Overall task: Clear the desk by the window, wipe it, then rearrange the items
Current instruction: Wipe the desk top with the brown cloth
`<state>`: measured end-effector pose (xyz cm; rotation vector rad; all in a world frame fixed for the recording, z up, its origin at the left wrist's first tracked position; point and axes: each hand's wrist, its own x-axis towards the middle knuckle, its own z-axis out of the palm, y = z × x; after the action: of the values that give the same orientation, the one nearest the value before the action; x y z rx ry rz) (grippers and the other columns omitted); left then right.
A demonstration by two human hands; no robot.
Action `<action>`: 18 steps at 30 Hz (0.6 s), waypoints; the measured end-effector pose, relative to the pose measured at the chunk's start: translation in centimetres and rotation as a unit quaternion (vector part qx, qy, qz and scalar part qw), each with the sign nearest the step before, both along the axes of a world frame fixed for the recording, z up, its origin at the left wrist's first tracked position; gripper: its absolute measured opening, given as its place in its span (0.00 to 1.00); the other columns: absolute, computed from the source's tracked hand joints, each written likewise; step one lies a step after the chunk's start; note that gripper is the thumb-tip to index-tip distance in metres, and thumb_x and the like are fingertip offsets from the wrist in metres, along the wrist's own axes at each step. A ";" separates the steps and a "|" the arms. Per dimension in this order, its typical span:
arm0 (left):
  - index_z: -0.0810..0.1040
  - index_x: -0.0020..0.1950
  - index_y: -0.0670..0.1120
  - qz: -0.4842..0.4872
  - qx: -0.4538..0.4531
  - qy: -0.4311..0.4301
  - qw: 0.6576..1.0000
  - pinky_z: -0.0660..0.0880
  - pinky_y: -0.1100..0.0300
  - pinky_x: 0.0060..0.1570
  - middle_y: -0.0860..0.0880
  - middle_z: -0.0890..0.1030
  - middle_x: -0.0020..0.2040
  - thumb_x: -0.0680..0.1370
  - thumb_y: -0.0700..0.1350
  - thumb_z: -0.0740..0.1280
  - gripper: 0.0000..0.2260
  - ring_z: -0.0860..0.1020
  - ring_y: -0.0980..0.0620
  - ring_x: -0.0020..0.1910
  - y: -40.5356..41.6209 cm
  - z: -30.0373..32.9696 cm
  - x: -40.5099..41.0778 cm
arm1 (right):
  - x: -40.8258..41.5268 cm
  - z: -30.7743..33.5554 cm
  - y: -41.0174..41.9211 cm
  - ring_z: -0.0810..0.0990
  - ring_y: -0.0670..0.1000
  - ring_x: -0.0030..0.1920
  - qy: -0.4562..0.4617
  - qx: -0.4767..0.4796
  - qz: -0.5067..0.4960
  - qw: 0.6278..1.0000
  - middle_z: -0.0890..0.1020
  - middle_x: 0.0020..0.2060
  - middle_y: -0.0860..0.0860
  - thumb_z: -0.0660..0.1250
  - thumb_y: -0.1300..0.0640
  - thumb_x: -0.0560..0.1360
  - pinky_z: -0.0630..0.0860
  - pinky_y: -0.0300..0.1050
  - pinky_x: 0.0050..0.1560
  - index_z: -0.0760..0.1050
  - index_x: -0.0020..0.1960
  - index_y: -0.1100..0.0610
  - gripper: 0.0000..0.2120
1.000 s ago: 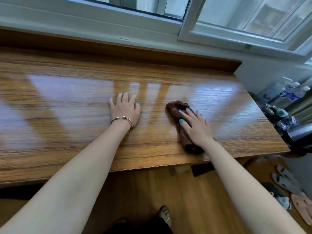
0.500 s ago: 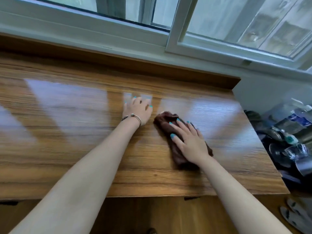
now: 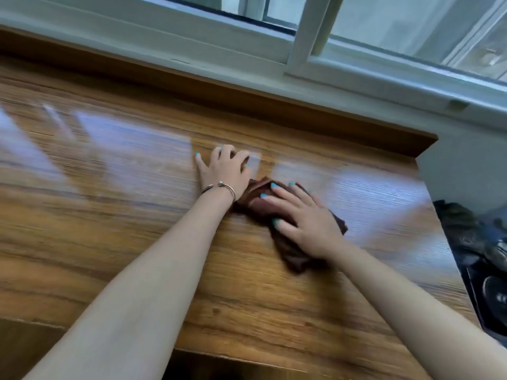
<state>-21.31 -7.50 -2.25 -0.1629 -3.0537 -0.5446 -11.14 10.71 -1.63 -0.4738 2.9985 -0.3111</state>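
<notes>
The wooden desk (image 3: 109, 215) runs under the window, its glossy top bare apart from a dark brown cloth (image 3: 295, 259). My right hand (image 3: 304, 223) lies flat on the cloth with straight fingers and presses it to the wood right of centre. My left hand (image 3: 225, 168) rests palm down on the desk just to the left, fingers spread, a bracelet on the wrist. The cloth's upper corner touches that wrist.
A raised wooden back lip (image 3: 247, 97) and the white window frame (image 3: 299, 37) bound the far side. Past the desk's right edge stand dark items and bottles (image 3: 482, 259), blurred. Floor shows below the near edge (image 3: 247, 363).
My right hand has slid the cloth leftward until it meets my left wrist. My left hand has stayed planted; the view has shifted closer over the desk.
</notes>
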 end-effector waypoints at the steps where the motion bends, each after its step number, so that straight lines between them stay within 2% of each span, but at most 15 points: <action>1: 0.70 0.66 0.61 -0.001 0.005 0.012 1.000 0.51 0.37 0.69 0.54 0.68 0.66 0.79 0.53 0.56 0.15 0.62 0.52 0.69 -0.1 -0.4 0.0 | -3.1 -0.1 0.8 0.51 0.49 0.78 0.000 0.009 -0.050 0.999 0.56 0.76 0.38 0.52 0.38 0.76 0.49 0.51 0.75 0.56 0.73 0.33 0.25; 3: 0.70 0.66 0.61 -0.004 0.008 0.029 1.000 0.49 0.37 0.70 0.54 0.68 0.67 0.80 0.53 0.54 0.16 0.61 0.52 0.70 -0.4 -0.8 -0.1 | -7.1 -0.1 1.4 0.48 0.50 0.78 0.004 0.021 -0.122 0.992 0.55 0.77 0.40 0.53 0.41 0.79 0.46 0.53 0.76 0.55 0.74 0.34 0.24; 5: 0.70 0.67 0.61 -0.003 0.010 0.031 0.999 0.48 0.38 0.71 0.54 0.68 0.67 0.80 0.53 0.54 0.16 0.61 0.52 0.70 -0.6 -1.0 -0.2 | -6.9 -0.3 0.7 0.44 0.49 0.78 0.021 0.040 -0.137 0.990 0.53 0.78 0.42 0.52 0.42 0.80 0.42 0.54 0.76 0.55 0.76 0.38 0.24; 8: 0.71 0.66 0.61 0.005 0.004 0.044 0.999 0.49 0.38 0.70 0.53 0.68 0.67 0.80 0.53 0.55 0.16 0.62 0.52 0.70 -0.3 -1.2 -0.1 | -0.4 -0.3 -0.2 0.41 0.45 0.78 0.054 0.026 -0.028 0.998 0.49 0.77 0.41 0.49 0.40 0.77 0.39 0.52 0.76 0.57 0.76 0.43 0.28; 10: 0.71 0.66 0.61 0.007 -0.002 0.052 0.999 0.50 0.37 0.69 0.53 0.68 0.67 0.79 0.53 0.56 0.16 0.62 0.51 0.70 -0.1 -1.5 -0.2 | 3.5 -0.5 0.3 0.45 0.42 0.77 0.012 -0.013 0.073 0.997 0.51 0.76 0.37 0.51 0.42 0.77 0.39 0.47 0.76 0.57 0.76 0.41 0.27; 12: 0.72 0.65 0.61 0.008 -0.001 0.052 0.999 0.50 0.37 0.69 0.53 0.68 0.67 0.79 0.53 0.56 0.15 0.62 0.50 0.69 0.1 -1.5 -0.3 | 1.7 0.0 1.7 0.50 0.41 0.77 -0.017 -0.025 0.118 0.993 0.56 0.75 0.36 0.53 0.43 0.76 0.44 0.46 0.76 0.58 0.75 0.40 0.27; 15: 0.72 0.66 0.61 0.010 0.002 0.047 0.999 0.51 0.38 0.69 0.53 0.68 0.67 0.80 0.53 0.55 0.16 0.62 0.51 0.70 0.0 -1.3 -0.4 | -6.8 0.1 2.7 0.56 0.46 0.77 0.012 0.003 0.038 0.999 0.62 0.75 0.42 0.50 0.42 0.75 0.53 0.53 0.75 0.60 0.75 0.43 0.28; 18: 0.71 0.66 0.62 0.011 0.002 0.052 0.999 0.50 0.39 0.70 0.54 0.68 0.68 0.80 0.53 0.54 0.16 0.62 0.52 0.70 -0.3 -1.6 -0.5 | -14.4 0.0 2.8 0.52 0.45 0.77 0.005 0.007 -0.089 0.996 0.57 0.77 0.42 0.52 0.46 0.80 0.48 0.52 0.76 0.56 0.76 0.41 0.24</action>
<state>-21.80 -7.80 -3.84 -0.1510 -2.9496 -0.5229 -25.55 13.53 -1.61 -0.2059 3.0555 -0.3020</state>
